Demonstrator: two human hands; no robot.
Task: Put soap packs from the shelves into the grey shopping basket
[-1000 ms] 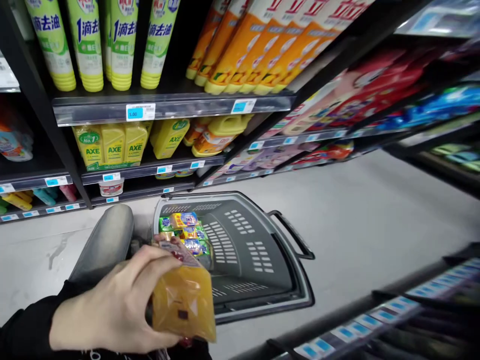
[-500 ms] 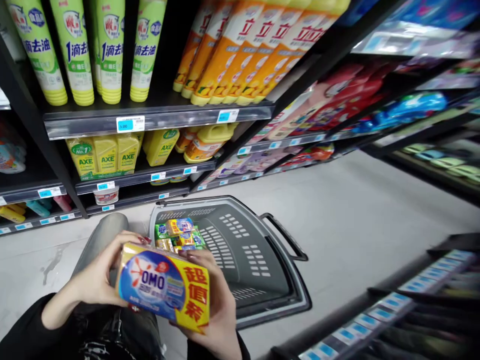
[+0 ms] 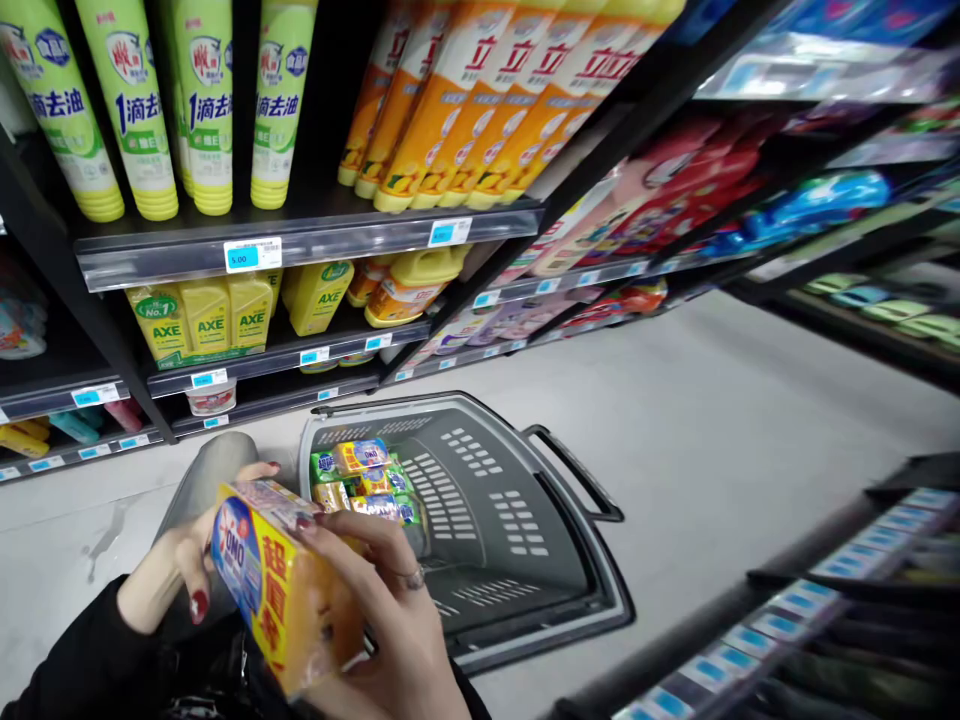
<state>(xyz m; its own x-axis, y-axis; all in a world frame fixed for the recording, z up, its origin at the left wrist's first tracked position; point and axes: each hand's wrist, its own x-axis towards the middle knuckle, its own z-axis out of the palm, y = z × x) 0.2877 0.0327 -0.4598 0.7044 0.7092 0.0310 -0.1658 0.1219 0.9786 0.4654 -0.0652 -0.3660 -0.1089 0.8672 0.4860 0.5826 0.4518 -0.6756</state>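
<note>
A boxy yellow and blue OMO soap pack [image 3: 274, 580] is tilted in front of me, its clear-wrapped orange end turned toward the right. My right hand [image 3: 394, 610] grips that end, fingers over the top edge. Around the far left end is my left hand [image 3: 176, 565], its thumb by the blue face and its fingertips partly hidden behind the pack. Just beyond my hands, a grey shopping basket [image 3: 517, 580] rests on the floor. Several packs lie inside it, among them another OMO pack [image 3: 361, 456] and a green-wrapped pack [image 3: 324, 466].
Ahead, shelves hold green-and-white dish soap bottles [image 3: 206, 110], orange bottles [image 3: 450, 110] and yellow AXE bottles [image 3: 206, 318]. The basket's handle [image 3: 577, 475] sticks out to the right over the floor [image 3: 720, 400]. Another shelf edge [image 3: 757, 635] runs along the lower right. My knee [image 3: 217, 470] is left of the basket.
The OMO pack has turned from its printed front facing me to its end showing, and shifted left. My right hand has moved with it, and the view has tilted slightly.
</note>
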